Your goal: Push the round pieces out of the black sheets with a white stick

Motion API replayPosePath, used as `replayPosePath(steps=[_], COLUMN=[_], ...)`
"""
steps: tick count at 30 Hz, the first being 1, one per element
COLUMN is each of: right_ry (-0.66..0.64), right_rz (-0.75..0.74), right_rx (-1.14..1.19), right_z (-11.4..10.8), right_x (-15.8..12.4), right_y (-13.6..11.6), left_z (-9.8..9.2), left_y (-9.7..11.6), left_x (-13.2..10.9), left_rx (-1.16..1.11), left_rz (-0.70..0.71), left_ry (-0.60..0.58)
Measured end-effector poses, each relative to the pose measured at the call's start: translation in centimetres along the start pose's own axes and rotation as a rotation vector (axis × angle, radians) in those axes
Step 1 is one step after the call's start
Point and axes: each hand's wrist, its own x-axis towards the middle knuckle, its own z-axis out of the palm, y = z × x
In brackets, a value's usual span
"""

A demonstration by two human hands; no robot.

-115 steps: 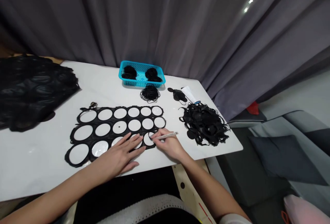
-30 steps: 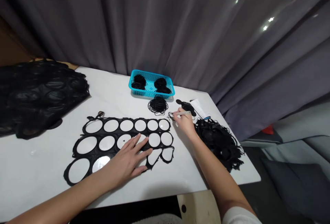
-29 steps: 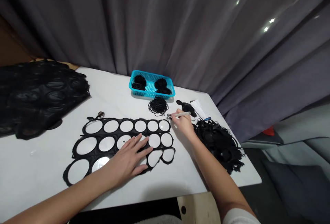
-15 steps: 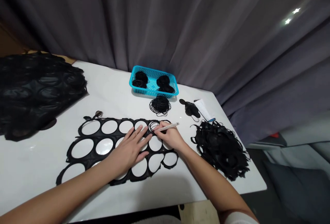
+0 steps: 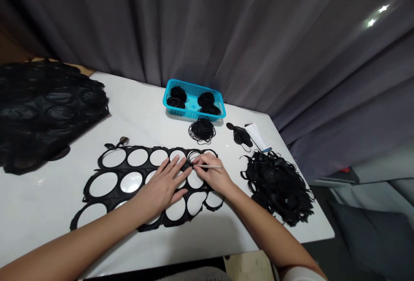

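Note:
A thin black sheet (image 5: 124,164) with rows of large round holes lies flat on the white table. My left hand (image 5: 163,186) rests on it, fingers spread and holding nothing. In my right hand (image 5: 211,173) a slim, pale, pen-like tool (image 5: 211,166) is pinched, its shaft pointing right. The tip of that tool is at the rim of a hole in the top row, where thin black rings (image 5: 193,156) lie loose; my fingers partly hide the tip. Just beyond the sheet sits a heap of thin black rings (image 5: 202,131).
A blue basket (image 5: 168,107) behind holds several bundles of black rings. At the left is a large stack of black sheets (image 5: 51,112). To the right lie a pile of black scraps (image 5: 280,188), small black pieces (image 5: 241,136) and a white tube (image 5: 258,137). A grey curtain (image 5: 194,26) hangs behind.
The pen-like tool has tipped from slanting up to the right to lying nearly level, as my right hand turned slightly. My left hand has stayed in place.

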Motion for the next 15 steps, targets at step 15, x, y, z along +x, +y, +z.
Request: replayPosePath(steps=[15], right_ry=[0.406], right_rz=[0.151], right_rx=[-0.362], right_z=[-6.4], right_x=[5.6], right_y=[4.7], left_z=[-1.2], left_y=[-0.3], left_x=[0.1], left_rx=[-0.036], left_rz=[0.004], left_ry=[-0.023])
